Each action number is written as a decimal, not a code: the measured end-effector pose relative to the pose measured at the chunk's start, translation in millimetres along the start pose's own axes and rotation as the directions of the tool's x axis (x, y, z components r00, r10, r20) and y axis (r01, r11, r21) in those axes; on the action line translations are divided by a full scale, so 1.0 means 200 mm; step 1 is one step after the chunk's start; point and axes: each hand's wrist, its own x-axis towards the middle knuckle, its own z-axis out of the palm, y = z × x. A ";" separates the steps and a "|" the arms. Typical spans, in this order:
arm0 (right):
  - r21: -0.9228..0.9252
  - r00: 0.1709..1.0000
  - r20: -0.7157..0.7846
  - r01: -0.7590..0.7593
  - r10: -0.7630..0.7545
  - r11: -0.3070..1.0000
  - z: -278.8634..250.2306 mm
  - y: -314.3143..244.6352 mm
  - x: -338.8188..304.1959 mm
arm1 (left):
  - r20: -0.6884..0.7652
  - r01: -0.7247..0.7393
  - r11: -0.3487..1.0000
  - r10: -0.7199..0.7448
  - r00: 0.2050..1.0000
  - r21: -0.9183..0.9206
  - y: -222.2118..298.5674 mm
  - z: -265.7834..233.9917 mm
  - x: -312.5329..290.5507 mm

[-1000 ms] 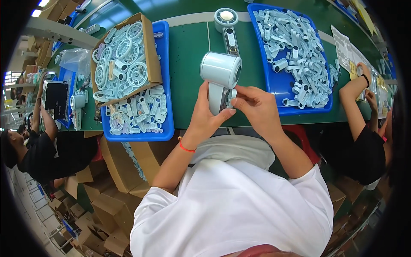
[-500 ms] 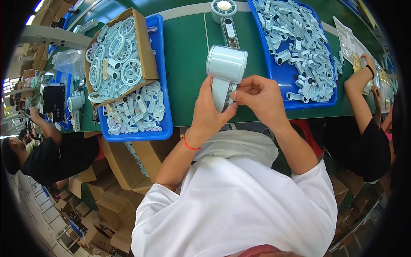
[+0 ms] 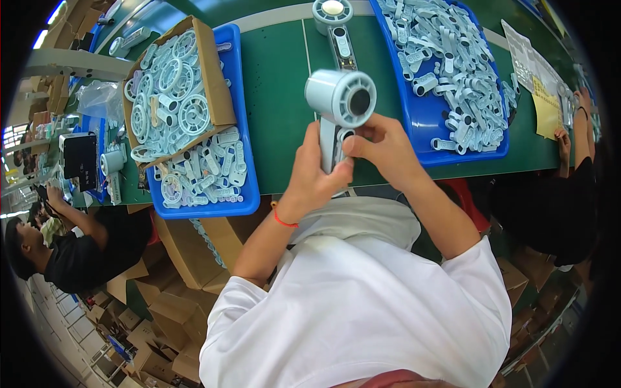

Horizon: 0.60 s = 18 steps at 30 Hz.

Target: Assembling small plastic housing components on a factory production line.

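A pale blue handheld fan (image 3: 328, 94) is held upright over the table's near edge, its round grille with a dark centre turned toward the right. My left hand (image 3: 310, 169) is closed around the handle from the left and below. From the right, the thumb of my right hand (image 3: 386, 150) presses on the handle's front, near the fan head, with the fingers curled behind. A small pale part with a dark oval shows beside that thumb. Beyond the fan, a second handheld fan (image 3: 334, 27) lies on the green table with its handle partly uncovered.
On the left, a blue tray (image 3: 251, 197) carries loose pale parts and a cardboard box (image 3: 223, 84) of fan grilles. Another blue tray (image 3: 414, 123) at right holds many handle covers. Co-workers sit on both sides. Cardboard boxes (image 3: 174, 310) stand below left.
The fan has turned in my hands, so its grille and the handle's front now show. My right thumb has moved onto the handle's front. The co-worker's arm at right has shifted farther away.
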 end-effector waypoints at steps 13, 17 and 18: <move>-0.822 0.888 0.239 0.401 -0.393 0.405 0.01 -0.02 -0.03 | 0.093 -0.337 0.142 0.800 0.593 0.931 0.06 -0.04 -0.12; -0.864 0.851 0.341 0.451 -0.398 0.225 -0.01 0.01 -0.09 | 0.216 -0.314 0.094 0.542 0.812 0.945 0.10 -0.03 -0.04; -0.870 0.855 0.300 0.427 -0.423 0.246 -0.02 0.03 -0.11 | 0.214 -0.316 0.119 0.514 0.831 0.941 0.09 -0.03 -0.03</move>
